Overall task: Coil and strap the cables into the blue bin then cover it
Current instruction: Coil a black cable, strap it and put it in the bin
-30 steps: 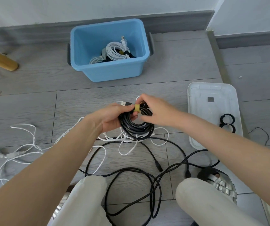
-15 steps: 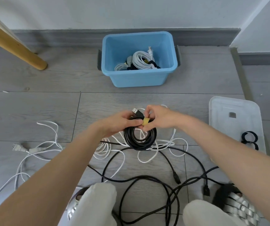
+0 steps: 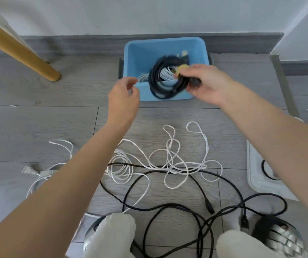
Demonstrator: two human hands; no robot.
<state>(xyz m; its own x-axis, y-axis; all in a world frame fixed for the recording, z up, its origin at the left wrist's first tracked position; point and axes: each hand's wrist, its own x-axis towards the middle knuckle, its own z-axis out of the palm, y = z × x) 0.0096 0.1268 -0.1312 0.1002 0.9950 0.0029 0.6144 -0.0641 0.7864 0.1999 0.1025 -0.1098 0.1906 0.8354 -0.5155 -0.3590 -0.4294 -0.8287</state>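
You've lifted the black coil (image 3: 165,79) from your lap up over the blue bin (image 3: 132,54).
Your right hand (image 3: 208,83) is gripping it, yellow-strapped, blurred; your left hand (image 3: 123,101) is hanging loosely curled, holding nothing.

Soft, even daylight is filling the scene, casting only faint shadows under the loose cables on the grey floor (image 3: 37,127). Motion blur is smearing the black cable coil (image 3: 165,79) and both hands, the left hand (image 3: 123,101) most. Wide-angle distortion is bending the skirting board (image 3: 75,43) near the frame's edges.
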